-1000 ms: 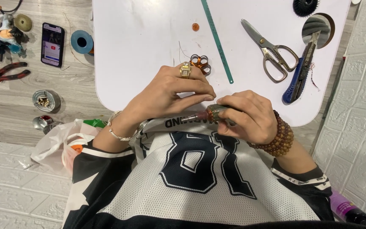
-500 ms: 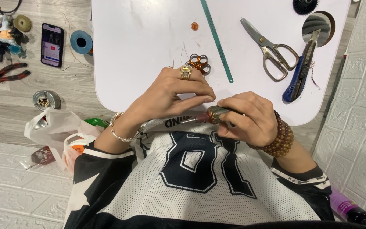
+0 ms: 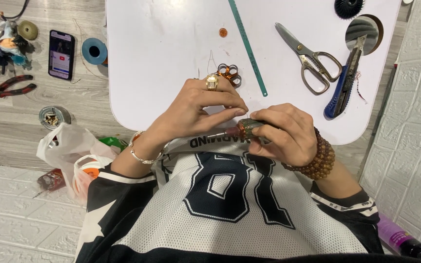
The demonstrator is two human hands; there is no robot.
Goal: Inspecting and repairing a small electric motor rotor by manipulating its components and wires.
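Screwdriver [image 3: 239, 130], small, with amber and green grip and thin steel shaft, held level just off the near edge of the table [image 3: 171, 58], over the jersey [image 3: 220, 204]. Gripped by the handle in the right hand [image 3: 288, 134], fingers curled tight round it; shaft pointing toward 9 o'clock. Pinched near the collar by the left hand [image 3: 196, 109], thumb and forefinger narrowed onto it, other fingers loosely bent, ring [image 3: 212, 82] on top. Tip hidden against the jersey, so cannot tell what sits on it. Judged light and stiff, handle ribbed enough to resist slipping, bare shaft smooth and slick; best taken at the thick handle, with a fingertip steadying near the collar.

Just beyond the left hand, at 12 o'clock, copper coils [image 3: 229, 74] on the table. Farther at 12, a green ruler [image 3: 247, 46] and a small orange disc [image 3: 223, 32]. At 1 to 2 o'clock, scissors [image 3: 308, 58] and a blue knife [image 3: 342, 87]. Off the table at 10 o'clock on the floor, tape roll [image 3: 94, 50], phone [image 3: 61, 54], pliers [image 3: 8, 86]. At 8 o'clock, plastic bag [image 3: 69, 146].
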